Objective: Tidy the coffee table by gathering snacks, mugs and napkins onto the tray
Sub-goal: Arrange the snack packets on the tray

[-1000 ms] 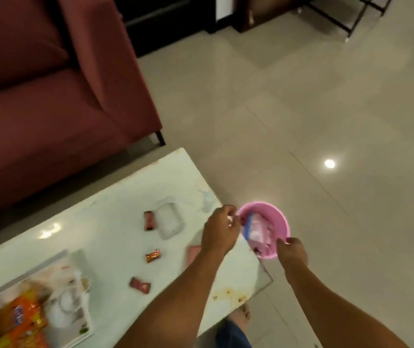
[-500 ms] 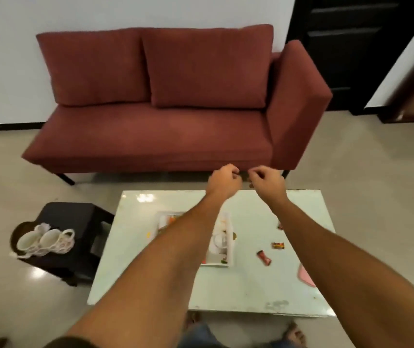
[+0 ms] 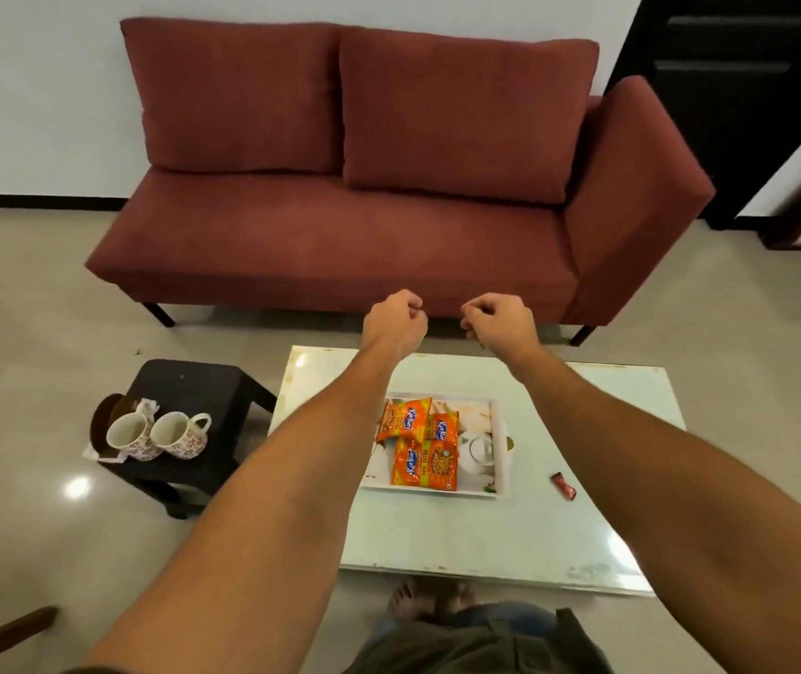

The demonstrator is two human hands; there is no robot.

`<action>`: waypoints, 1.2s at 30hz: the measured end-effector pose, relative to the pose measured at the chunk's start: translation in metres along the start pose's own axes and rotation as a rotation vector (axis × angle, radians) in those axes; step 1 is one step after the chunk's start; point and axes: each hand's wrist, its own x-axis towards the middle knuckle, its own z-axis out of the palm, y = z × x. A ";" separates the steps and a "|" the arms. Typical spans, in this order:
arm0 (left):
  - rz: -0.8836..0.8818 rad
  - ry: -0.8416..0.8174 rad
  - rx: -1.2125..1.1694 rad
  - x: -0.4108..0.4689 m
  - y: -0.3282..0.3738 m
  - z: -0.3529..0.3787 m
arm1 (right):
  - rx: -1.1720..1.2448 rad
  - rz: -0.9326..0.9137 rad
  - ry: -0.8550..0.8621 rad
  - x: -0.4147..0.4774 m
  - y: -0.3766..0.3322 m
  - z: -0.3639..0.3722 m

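Both arms reach out over the pale glass coffee table [image 3: 486, 532]. My left hand [image 3: 394, 319] and my right hand [image 3: 499, 322] hover past its far edge, fingers curled shut with nothing visible in them. A white tray [image 3: 501, 459] in the middle of the table holds orange snack packets [image 3: 420, 447] and a clear glass [image 3: 480, 450]. A small red candy wrapper [image 3: 563, 485] lies on the table right of the tray. Two floral mugs [image 3: 158, 435] with a white napkin [image 3: 146, 407] stand on a black stool [image 3: 194, 406] left of the table.
A dark red sofa [image 3: 364, 187] stands behind the table against the wall. A dark doorway [image 3: 739, 90] is at the upper right. My bare feet [image 3: 430, 600] show under the table's near edge. Tiled floor surrounds the furniture.
A second ago my hands were at a pink bowl beyond the table's corner. The view has swung to face the sofa, and both hands are raised and spread slightly apart.
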 end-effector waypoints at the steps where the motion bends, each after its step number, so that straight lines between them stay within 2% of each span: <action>1: -0.013 -0.007 -0.018 0.001 -0.004 0.006 | -0.006 0.011 -0.004 0.001 0.005 0.004; 5: -0.081 -0.042 -0.056 -0.005 -0.025 0.028 | -0.010 0.083 -0.033 0.009 0.037 0.023; 11: -0.275 -0.032 -0.056 0.002 -0.076 0.065 | -0.012 0.159 -0.107 0.031 0.096 0.061; 17: -0.318 -0.090 -0.035 0.030 -0.138 0.112 | -0.108 0.306 -0.172 0.048 0.169 0.111; 23: -0.384 -0.190 0.008 0.055 -0.227 0.183 | -0.115 0.451 -0.164 0.070 0.237 0.187; 29: -0.501 -0.206 -0.090 0.072 -0.288 0.234 | -0.177 0.444 -0.170 0.082 0.272 0.249; 36: -0.576 -0.133 -0.148 0.084 -0.304 0.254 | -0.158 0.343 -0.115 0.087 0.284 0.274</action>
